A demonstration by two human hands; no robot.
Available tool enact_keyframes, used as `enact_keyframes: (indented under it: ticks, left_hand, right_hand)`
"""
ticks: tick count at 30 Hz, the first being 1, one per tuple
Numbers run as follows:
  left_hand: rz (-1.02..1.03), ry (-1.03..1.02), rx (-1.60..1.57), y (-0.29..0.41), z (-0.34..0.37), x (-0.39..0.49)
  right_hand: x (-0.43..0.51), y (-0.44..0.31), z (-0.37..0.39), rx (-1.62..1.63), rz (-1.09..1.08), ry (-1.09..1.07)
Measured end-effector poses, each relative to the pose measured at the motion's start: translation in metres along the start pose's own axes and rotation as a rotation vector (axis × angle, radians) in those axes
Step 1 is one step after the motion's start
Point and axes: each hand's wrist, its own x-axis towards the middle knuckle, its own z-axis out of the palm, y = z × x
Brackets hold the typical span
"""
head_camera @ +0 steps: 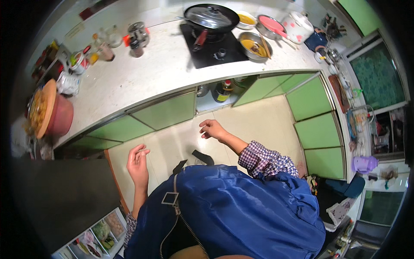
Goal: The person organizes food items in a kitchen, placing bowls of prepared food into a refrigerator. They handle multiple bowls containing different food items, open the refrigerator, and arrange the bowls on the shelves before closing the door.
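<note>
My left hand [138, 162] hangs in the air over the floor, fingers loosely curled and holding nothing. Farther right, my right hand [212, 129] is also free, its fingers bent and apart, in front of the lower cabinets. It is nearest to an opened cabinet section, where a dark bottle [222, 91] with a red cap and yellow label stands. On the counter above, a black frying pan [231, 16] with a glass lid [203, 17] rests on a black cooktop [213, 53]. A metal bowl [249, 55] of yellow liquid, with chopsticks [265, 47] across it, sits at the cooktop's right edge.
A white counter [155, 73] runs along the wall, with bottles, jars and a pink pot [61, 116] at its left. A green cabinet door [263, 85] juts out over the tiled floor [262, 126]. Beside my left arm stands a dark panel [71, 194].
</note>
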Motion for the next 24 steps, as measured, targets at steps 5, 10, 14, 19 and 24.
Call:
enact_keyframes:
  ticks: [5, 10, 14, 19, 24]
  left_hand:
    - [-0.054, -0.328, -0.065, -0.005, 0.083, 0.066]
    - [-0.060, -0.573, -0.085, -0.013, 0.159, 0.117]
    - [-0.056, -0.689, -0.070, -0.022, 0.209, 0.156]
    - [-0.102, -0.773, -0.039, -0.036, 0.253, 0.215]
    - [-0.194, -0.875, 0.018, -0.031, 0.299, 0.249]
  right_hand:
    - [-0.034, 0.010, -0.071, 0.142, 0.006, 0.220]
    - [-0.063, 0.025, -0.136, 0.234, 0.072, 0.438]
    - [-0.061, 0.004, -0.195, 0.228, 0.006, 0.586]
    - [-0.018, -0.048, -0.244, 0.180, -0.138, 0.699]
    - [0.016, -0.095, -0.293, -0.092, -0.307, 0.745]
